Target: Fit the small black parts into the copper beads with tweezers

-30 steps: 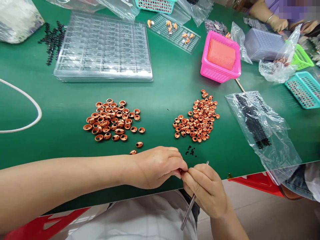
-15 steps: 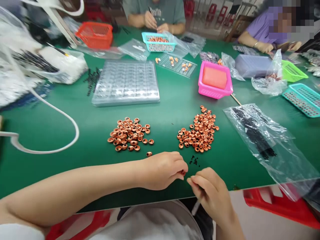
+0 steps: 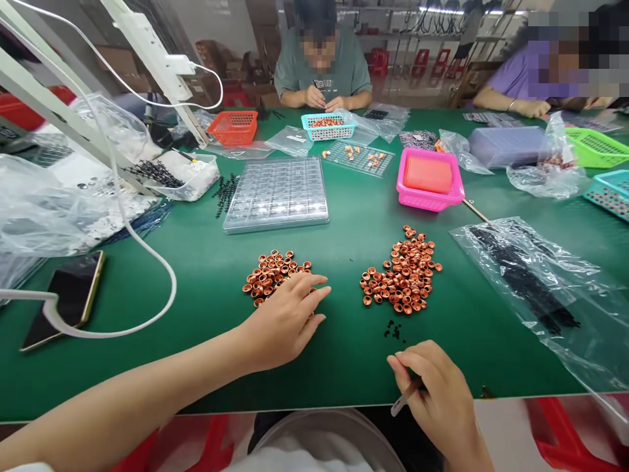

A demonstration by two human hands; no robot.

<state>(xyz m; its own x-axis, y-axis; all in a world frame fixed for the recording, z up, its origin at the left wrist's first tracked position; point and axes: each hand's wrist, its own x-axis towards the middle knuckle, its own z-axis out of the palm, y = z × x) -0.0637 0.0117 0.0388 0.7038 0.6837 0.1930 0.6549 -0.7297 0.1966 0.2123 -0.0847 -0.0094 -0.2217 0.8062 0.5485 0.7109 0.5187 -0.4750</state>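
Observation:
My left hand (image 3: 287, 321) reaches over the near side of the left pile of small copper-coloured cup-shaped beads (image 3: 268, 272). Its fingers are apart, and nothing shows between them. Close to the table's front edge, my right hand (image 3: 437, 393) is closed, thumb and forefinger pinched. A slim pen-like tool (image 3: 407, 395) with a pale end is in its grip; the tip is hidden. Just beyond that hand lie several tiny black bits (image 3: 394, 330). Farther off, a larger heap of the same copper beads (image 3: 405, 278) sits on the green table (image 3: 339, 354).
A clear compartment tray (image 3: 280, 196) stands beyond the left pile. To its right is a pink basket (image 3: 430, 196). A plastic bag of black pieces (image 3: 535, 282) lies right. A white cable (image 3: 170, 282) loops near a phone (image 3: 66, 298). Two people sit opposite.
My left hand has moved left and away from my right hand to the left pile, and its fingers have opened; the bead it held is out of sight. The camera view has tilted up.

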